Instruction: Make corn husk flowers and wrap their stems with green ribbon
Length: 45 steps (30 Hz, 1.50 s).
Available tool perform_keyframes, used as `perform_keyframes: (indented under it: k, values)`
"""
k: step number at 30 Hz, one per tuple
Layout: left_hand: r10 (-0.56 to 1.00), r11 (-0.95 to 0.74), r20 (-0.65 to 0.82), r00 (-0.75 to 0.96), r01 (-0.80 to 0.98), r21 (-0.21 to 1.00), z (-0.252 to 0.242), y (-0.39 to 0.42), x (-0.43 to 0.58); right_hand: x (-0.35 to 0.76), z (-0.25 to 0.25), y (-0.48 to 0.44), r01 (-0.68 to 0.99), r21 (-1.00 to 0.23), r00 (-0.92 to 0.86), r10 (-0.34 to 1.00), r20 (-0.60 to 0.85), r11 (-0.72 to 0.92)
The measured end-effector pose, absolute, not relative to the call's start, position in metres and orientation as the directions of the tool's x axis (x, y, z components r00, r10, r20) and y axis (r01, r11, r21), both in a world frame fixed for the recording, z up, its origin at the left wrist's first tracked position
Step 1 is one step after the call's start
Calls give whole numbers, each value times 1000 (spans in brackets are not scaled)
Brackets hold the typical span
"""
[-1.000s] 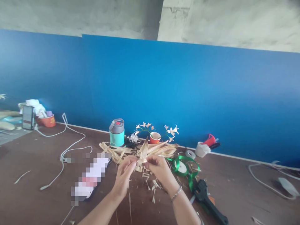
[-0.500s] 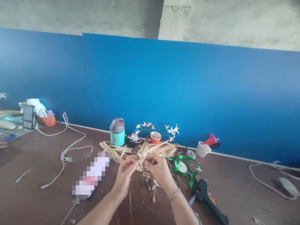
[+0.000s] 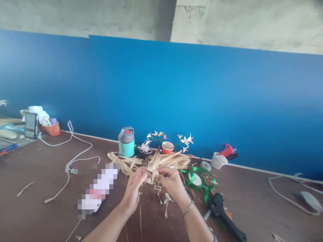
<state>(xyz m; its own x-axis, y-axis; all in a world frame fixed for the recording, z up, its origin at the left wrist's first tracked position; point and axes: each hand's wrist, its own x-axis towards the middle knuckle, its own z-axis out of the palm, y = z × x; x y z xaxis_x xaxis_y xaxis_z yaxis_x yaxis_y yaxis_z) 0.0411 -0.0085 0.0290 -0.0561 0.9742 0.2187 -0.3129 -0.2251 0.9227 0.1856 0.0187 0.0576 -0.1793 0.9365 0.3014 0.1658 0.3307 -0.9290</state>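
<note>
Well, at ten o'clock from the hands a red tub (image 3: 52,129) sits far back on the brown table (image 3: 37,205); a white cable (image 3: 75,156) snakes toward a blurred-out flat thing (image 3: 97,190) at nine o'clock; a teal flask (image 3: 126,144) stands at eleven o'clock. The left hand (image 3: 133,191) and the right hand (image 3: 173,183) meet in the middle, the fingertips of each pinched onto a pale straw piece (image 3: 154,161) that fans upward between them, held just in front of the loose straw pile (image 3: 176,161); an orange cup (image 3: 167,148) of small paper flowers stands at twelve o'clock behind that; a green ribbon spool (image 3: 195,180) lies at three o'clock, just beside the right hand; a black glue gun (image 3: 223,216) lies at four o'clock, near the wrist.
</note>
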Motion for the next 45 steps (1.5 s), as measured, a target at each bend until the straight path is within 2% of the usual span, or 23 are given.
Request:
perform_keyframes:
  k: [7,13,26,34,45]
  values:
    - [996,-93,92,-17,-318,944,30,-4,35,192,51,22,236,-870,-293,885,361,433]
    - [997,-78,82,12,-225,971,42,-2,30,190,51,22,348,-788,-338,852,400,508]
    - [991,31,0,131,-234,972,46,2,23,191,56,20,433,-708,-397,823,406,558]
    - [994,-8,32,106,-217,976,42,3,25,190,55,20,435,-703,-377,823,426,563]
    - [990,143,-128,67,-355,924,35,3,30,187,59,16,344,-715,-370,788,492,608]
